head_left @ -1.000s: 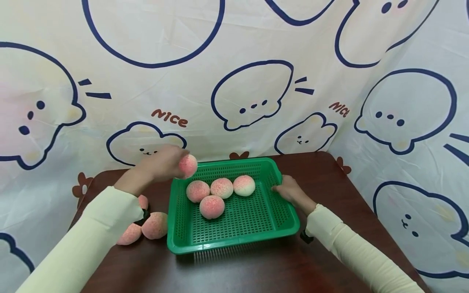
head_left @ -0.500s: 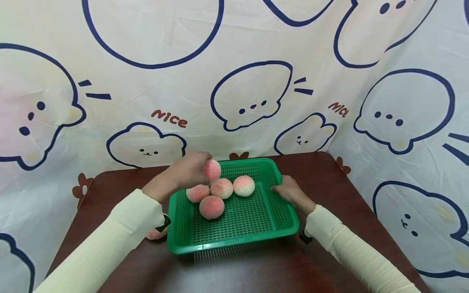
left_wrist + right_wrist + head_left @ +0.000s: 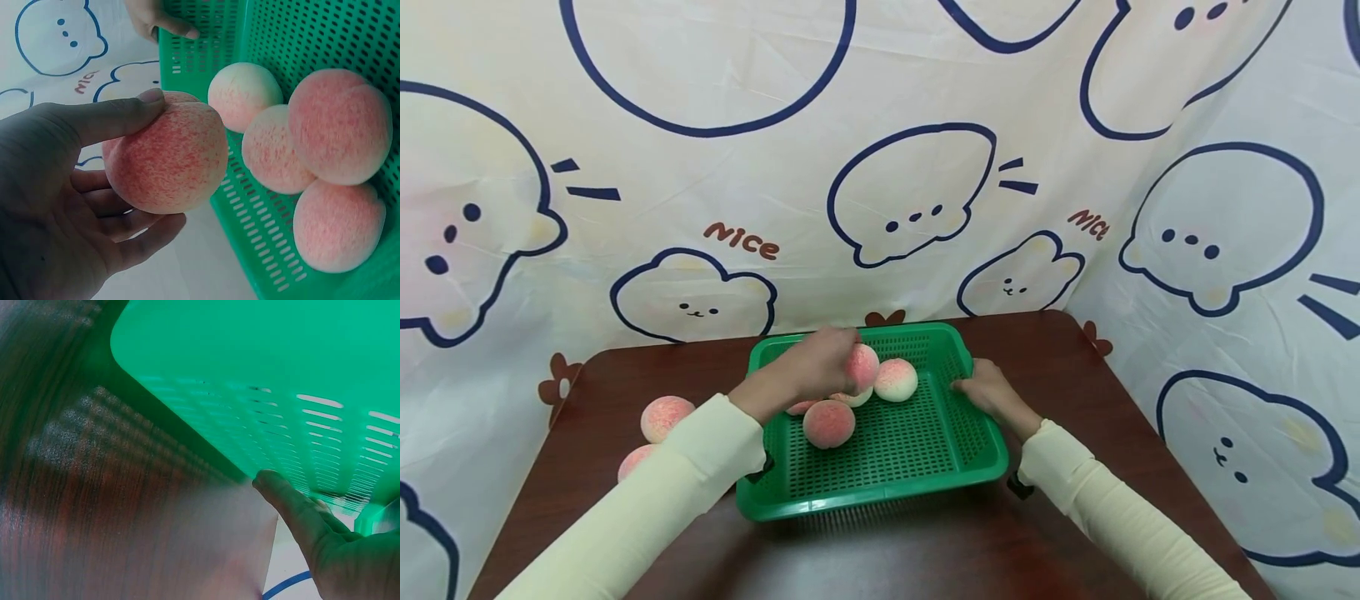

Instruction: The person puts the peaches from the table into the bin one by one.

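My left hand (image 3: 820, 364) holds a pink, speckled peach (image 3: 863, 367) over the back part of a green plastic basket (image 3: 880, 493). In the left wrist view the thumb lies across the top of that peach (image 3: 172, 159), with fingers curled beneath it. Several other peaches sit grouped inside, among them a front one (image 3: 829, 423) and a paler one (image 3: 896, 380); the left hand partly hides the rest in the head view. My right hand (image 3: 996, 392) grips the basket's right rim, thumb on the inner side. The right wrist view shows that hand (image 3: 312, 531) against the slotted wall.
On the dark wooden table (image 3: 1075, 500), left of the basket, lie a peach (image 3: 666, 418) and another peach (image 3: 636, 461) partly covered by the left sleeve (image 3: 655, 500). A white cloth (image 3: 880, 75) with cartoon outlines hangs behind and at the right of the table.
My left hand has carried its peach rightward, from the basket's back left corner to above the peaches inside. More of the loose peaches at left now show. The right hand keeps its grip.
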`<state>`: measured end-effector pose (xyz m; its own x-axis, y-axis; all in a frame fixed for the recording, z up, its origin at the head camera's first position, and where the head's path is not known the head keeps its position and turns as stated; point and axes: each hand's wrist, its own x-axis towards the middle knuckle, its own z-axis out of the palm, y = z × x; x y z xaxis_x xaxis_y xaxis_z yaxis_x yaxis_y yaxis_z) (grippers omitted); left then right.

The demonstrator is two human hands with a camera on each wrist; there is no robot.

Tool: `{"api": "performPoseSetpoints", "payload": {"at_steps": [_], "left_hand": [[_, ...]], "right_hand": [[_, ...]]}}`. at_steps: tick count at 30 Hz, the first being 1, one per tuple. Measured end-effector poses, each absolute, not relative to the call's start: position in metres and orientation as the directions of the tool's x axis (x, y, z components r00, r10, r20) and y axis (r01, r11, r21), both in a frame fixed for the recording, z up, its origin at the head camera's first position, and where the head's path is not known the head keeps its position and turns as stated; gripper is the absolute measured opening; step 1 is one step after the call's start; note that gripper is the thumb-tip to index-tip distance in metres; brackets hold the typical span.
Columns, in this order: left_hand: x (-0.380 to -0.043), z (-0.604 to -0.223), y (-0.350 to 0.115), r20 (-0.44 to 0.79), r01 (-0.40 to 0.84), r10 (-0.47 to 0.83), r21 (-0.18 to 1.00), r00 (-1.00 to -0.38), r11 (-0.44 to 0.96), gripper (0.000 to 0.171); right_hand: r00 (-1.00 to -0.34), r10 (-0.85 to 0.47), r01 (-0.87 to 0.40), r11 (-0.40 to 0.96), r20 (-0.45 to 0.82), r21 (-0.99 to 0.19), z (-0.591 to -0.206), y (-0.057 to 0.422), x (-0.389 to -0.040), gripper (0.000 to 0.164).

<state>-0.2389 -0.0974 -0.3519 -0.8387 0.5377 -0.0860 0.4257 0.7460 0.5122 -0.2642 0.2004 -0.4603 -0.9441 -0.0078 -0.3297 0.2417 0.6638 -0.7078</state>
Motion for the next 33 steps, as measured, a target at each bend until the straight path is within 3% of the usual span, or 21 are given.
{"api": "performPoseSetpoints", "payload": {"at_steps": [6,12,23,29,33], "left_hand": [[-0.237,-0.362,-0.087,-0.139,0.365,0.533,0.585,-0.835,0.724,0.035],[-0.239,-0.372,-0.073,-0.133,0.425,0.558,0.513,-0.82,0.746,0.026],[-0.241,-0.387,-0.053,-0.12,0.478,0.568,0.416,-0.814,0.774,0.04],[-0.239,-0.393,-0.05,-0.122,0.515,0.607,0.417,-0.785,0.749,0.016],[-0.237,-0.398,-0.049,-0.148,0.524,0.62,0.407,-0.771,0.748,0.026]], "right_hand": [[-0.947,-0.006,0.237,0.664,-0.322,-0.709,-0.461,0.201,-0.264,0.036],[-0.949,0.0,0.235,0.665,-0.316,-0.708,-0.46,0.201,-0.263,0.035],[-0.95,-0.008,0.228,0.665,-0.312,-0.711,-0.46,0.201,-0.264,0.033],[-0.954,-0.005,0.217,0.673,-0.299,-0.707,-0.461,0.201,-0.265,0.035],[-0.952,-0.006,0.221,0.679,-0.306,-0.7,-0.462,0.201,-0.265,0.034]]}}
